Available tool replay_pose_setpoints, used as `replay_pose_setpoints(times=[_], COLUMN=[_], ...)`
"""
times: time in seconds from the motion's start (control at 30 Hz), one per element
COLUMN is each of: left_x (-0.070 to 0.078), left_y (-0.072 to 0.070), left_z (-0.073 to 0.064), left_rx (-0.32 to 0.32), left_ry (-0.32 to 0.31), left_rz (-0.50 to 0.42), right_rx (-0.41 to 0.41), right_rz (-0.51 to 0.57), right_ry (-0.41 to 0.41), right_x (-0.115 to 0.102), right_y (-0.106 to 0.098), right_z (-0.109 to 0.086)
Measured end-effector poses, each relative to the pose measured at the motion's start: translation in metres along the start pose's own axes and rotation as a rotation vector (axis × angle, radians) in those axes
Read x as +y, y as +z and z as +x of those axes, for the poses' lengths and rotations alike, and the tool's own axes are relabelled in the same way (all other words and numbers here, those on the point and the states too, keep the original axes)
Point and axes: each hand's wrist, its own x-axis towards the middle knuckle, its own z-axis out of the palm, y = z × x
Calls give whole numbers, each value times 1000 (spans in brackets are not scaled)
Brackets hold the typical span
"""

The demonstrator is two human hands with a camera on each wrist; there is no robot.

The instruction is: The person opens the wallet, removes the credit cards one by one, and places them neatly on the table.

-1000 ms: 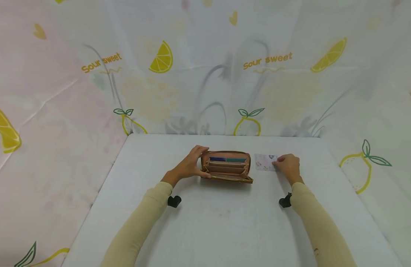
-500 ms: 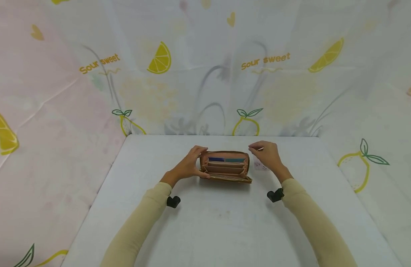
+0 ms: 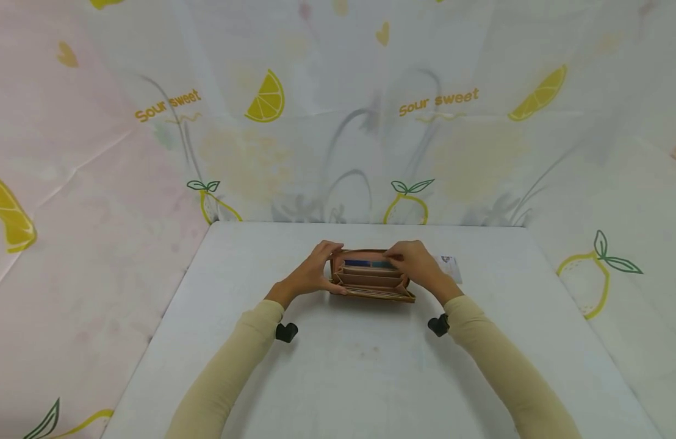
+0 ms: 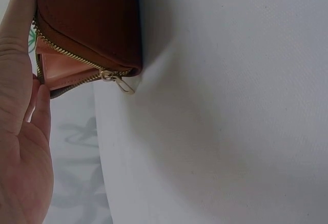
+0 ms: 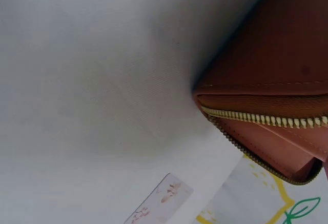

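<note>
One wallet in left hand.

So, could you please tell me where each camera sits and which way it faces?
Head: on the head, facing forward and down over the table; both sleeves, left grip and right grip show.
Left wrist: on that wrist, facing the left end of the wallet; left grip shows.
Right wrist: on that wrist, facing the wallet's right end; no body part clearly shows.
Shared: head and right wrist both show the wallet and the patterned card.
</note>
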Motion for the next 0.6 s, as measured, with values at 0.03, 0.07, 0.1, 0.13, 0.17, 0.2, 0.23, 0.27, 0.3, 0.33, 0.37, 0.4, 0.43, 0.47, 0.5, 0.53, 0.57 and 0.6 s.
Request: replay_pose_setpoints(times=[0.03,0.07,0.1,0.13,0.17,0.2,0.23,0.27,0.3,0.33,0.37,0.4,0.43,0.47,0.5,0.53,0.57,0.6], left_x=[0,-1,-1,-2,-2,-2,-2,-2,-2,-2,-2,-1,-1,-1,-1,-1,-1,-1], left_y=[0,1,1,1,2,2,2,2,2,2,2,1,1,1,1,1,1,1], left_z=[0,0,0,0,0,0,-1,0,0,0,0,0,0,0,0,1,1,1], left_rx=[1,3,4,5,5,6,7,9,8,7,6,4,2,0,-3,-4,-5,-5], left_ry=[-1,0,2,6,8,13,16,21,22,22,19,14,9,7,3,3,3,4], left_rz=[2,5,7,9,10,11,10,10,10,10,12,14,14,16,18,21,22,24], right_rx=[-25,-52,-74,-95,-113,-126,-133,-140,-143,-146,-148,-151,-155,-160,-164,-170,-178,-185], right_rz=[-24,-45,-67,-93,-117,-136,-153,-164,-173,-185,-193,-196,-196,-199,-202,-208,-212,-215], right_ry=[5,13,18,22,23,17,18,17,7,-7,-16,-25,-30,-35,-45,-50,-51,-54], right_x=[-1,-2,-3,-3,-4,-4,-5,-5,-6,-6,-6,-6,-7,-8,-8,-9,-10,-11], right_y=[1,2,2,3,4,4,4,4,5,5,5,4,4,3,3,3,2,2], right_z=[0,1,1,2,2,2,3,3,4,5,5,6,7,8,9,9,10,11])
